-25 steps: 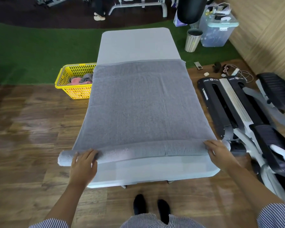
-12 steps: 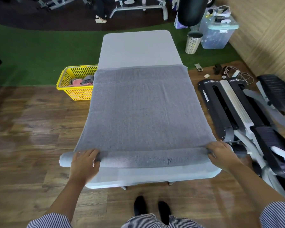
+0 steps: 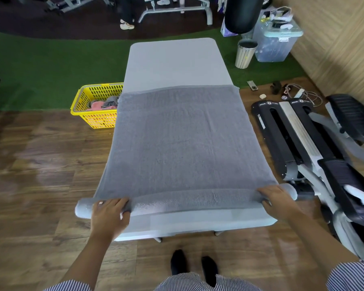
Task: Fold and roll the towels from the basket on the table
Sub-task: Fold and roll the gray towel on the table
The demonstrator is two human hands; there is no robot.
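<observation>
Towel (image 3: 181, 139), grey, lies flat along the table (image 3: 170, 61), its near end wound into a low roll (image 3: 189, 199) just ahead of the fingers, both roll ends jutting past the table sides. Left hand (image 3: 110, 214) and right hand (image 3: 278, 201) rest on top near opposite ends, fingers (image 3: 114, 203) spread and lightly draped, not pinching; likely spaced wide to keep the roll even. Yellow basket (image 3: 95, 117) with more towels sits on the floor, well beyond the left fingers.
</observation>
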